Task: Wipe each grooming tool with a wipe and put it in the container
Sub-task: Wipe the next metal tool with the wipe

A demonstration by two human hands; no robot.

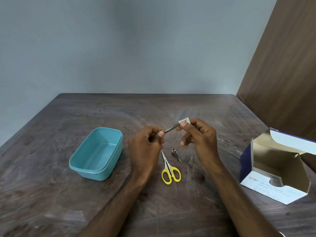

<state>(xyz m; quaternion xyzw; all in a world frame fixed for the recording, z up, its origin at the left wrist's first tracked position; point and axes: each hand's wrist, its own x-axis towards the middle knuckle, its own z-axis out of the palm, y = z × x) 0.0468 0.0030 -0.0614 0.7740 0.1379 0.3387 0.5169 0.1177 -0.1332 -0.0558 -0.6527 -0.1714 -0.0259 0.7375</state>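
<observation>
Wood table [188,211]: teal container [95,155], yellow scissors [170,171], metal tool [176,153], swab box [273,171].

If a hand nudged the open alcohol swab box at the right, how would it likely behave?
The alcohol swab box looks like thin card with its flap up, so it would probably slide easily on the table and dent if squeezed. Its open front shows little inside, so it is likely light.

A dark brown desk [188,211] with a streaked, swirling wood grain is seen. At nine o'clock from the hands, a plain teal container [96,153] is shown. The scissors [169,170] at six o'clock are marked by yellow handles and silver blades. Silver metal is shown by the tweezers [171,128], and white by the wipe [184,120]. At three o'clock, a box [273,170] is coloured white and dark blue outside, with blue lettering, a red logo and a brownish inside. The wall [119,48] is plain grey-blue; a brown wood-grain panel [282,65] stands at two o'clock.
</observation>
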